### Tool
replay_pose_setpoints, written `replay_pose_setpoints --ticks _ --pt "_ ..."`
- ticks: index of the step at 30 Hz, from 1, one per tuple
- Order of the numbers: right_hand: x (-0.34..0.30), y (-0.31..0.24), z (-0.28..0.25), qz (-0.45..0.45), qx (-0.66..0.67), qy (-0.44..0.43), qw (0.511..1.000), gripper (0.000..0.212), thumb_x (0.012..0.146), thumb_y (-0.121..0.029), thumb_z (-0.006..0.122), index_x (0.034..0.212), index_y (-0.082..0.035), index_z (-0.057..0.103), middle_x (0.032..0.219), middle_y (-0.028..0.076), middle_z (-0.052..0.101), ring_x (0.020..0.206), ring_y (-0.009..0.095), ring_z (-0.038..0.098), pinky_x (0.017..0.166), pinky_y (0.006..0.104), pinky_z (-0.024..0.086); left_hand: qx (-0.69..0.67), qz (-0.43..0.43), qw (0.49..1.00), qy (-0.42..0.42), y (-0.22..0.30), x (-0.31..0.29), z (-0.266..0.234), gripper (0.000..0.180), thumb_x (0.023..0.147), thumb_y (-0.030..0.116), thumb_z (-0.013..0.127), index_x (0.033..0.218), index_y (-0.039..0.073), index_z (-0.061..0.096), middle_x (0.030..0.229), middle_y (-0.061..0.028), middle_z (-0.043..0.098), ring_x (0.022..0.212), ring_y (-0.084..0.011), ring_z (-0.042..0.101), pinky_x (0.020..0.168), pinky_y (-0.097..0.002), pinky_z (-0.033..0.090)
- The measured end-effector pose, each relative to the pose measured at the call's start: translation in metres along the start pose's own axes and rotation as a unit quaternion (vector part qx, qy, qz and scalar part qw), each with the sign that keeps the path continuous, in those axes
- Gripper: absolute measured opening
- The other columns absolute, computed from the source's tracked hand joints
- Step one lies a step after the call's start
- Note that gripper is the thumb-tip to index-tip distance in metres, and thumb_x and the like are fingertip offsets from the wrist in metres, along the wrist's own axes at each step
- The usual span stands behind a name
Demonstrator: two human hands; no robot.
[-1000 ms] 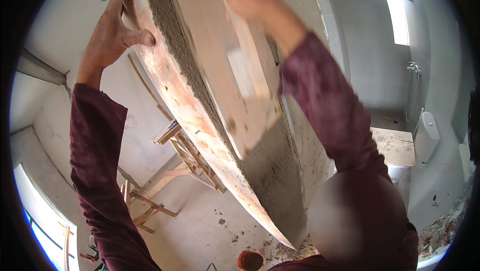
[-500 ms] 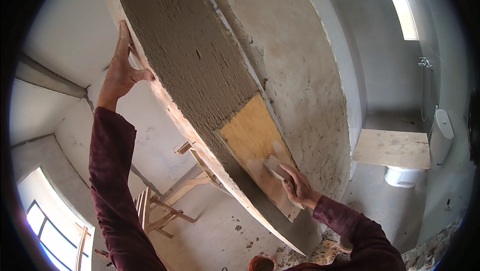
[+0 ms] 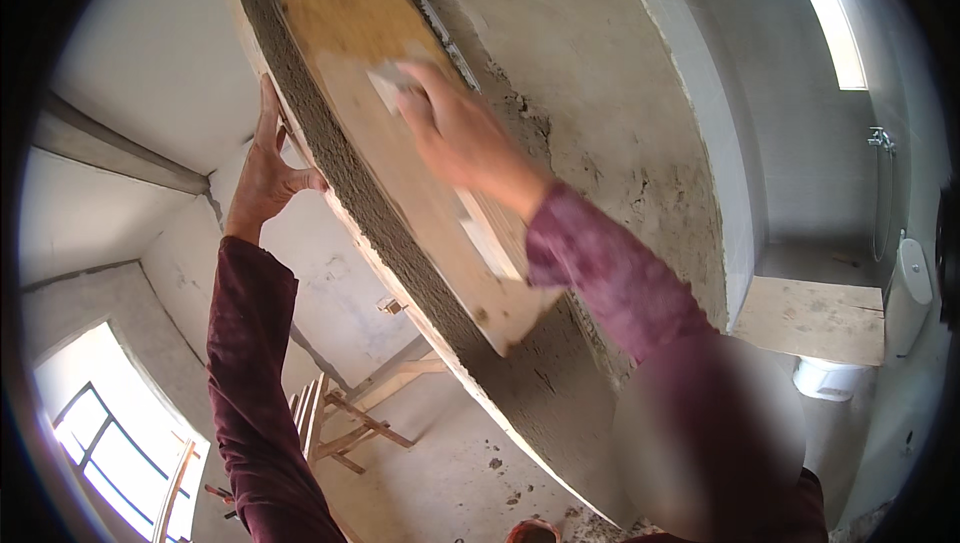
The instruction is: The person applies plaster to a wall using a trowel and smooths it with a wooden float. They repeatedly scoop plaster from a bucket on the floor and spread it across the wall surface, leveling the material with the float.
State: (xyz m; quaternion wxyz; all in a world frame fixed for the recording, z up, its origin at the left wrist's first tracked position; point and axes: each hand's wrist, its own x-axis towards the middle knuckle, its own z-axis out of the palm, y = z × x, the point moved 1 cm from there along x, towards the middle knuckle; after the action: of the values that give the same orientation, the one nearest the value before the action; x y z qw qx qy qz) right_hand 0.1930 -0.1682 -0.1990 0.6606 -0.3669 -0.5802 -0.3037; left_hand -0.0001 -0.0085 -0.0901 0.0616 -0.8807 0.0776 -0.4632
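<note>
My left hand (image 3: 265, 183) grips the outer edge of a long pale wooden board (image 3: 375, 265), fingers reaching up along it and thumb apart. The board runs along the edge of a narrow wall face coated with wet grey mortar (image 3: 540, 398). My right hand (image 3: 460, 138), slightly blurred, is closed round the handle of a wooden plastering float (image 3: 345, 28). The float's long flat blade lies against the mortar, right of the board. My right forearm crosses over its lower part.
A rough plastered wall (image 3: 620, 123) stands right of the mortar strip. Farther right, a board (image 3: 815, 318) lies over a white toilet bowl. At the lower left are a wooden sawhorse (image 3: 350, 428) and a window (image 3: 110, 443). An orange-rimmed bucket (image 3: 533, 531) sits below.
My right hand has swept the float up and left along the mortar strip, from its lower end to near the top. My left hand keeps its hold on the board; the view has shifted slightly.
</note>
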Motion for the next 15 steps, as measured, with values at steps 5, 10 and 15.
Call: replay_pose_setpoints --ticks 5,10,15 --pt "0.056 -0.016 -0.008 0.015 -0.055 0.029 0.998 0.040 0.100 -0.029 0.041 0.129 -0.003 0.045 0.109 0.025 0.065 0.098 0.043 0.063 0.086 0.0484 0.048 -0.048 0.000 0.999 -0.015 0.007 0.009 0.014 0.163 0.028 0.057 0.085 0.154 0.010 -0.006 0.162 -0.0109 0.011 0.148 -0.0270 0.018 0.119 -0.0481 0.022" --pt "-0.023 -0.002 0.013 0.014 0.022 -0.026 0.999 0.037 0.100 -0.028 0.039 0.124 -0.002 0.047 0.098 0.030 0.065 0.092 0.045 0.064 0.081 0.0531 0.050 -0.018 -0.020 1.000 -0.014 -0.002 -0.004 -0.004 0.163 0.029 0.054 0.087 0.154 0.011 -0.008 0.162 -0.0108 0.013 0.147 -0.0273 0.020 0.119 -0.0484 0.022" --pt "0.068 0.003 0.009 -0.014 -0.040 0.062 0.997 0.043 0.100 -0.032 0.039 0.128 0.000 0.045 0.101 0.031 0.064 0.096 0.047 0.063 0.086 0.0529 0.048 -0.045 -0.018 0.999 -0.021 0.004 0.006 0.015 0.162 0.029 0.052 0.088 0.154 0.013 -0.008 0.162 -0.0109 0.014 0.147 -0.0274 0.019 0.118 -0.0490 0.023"
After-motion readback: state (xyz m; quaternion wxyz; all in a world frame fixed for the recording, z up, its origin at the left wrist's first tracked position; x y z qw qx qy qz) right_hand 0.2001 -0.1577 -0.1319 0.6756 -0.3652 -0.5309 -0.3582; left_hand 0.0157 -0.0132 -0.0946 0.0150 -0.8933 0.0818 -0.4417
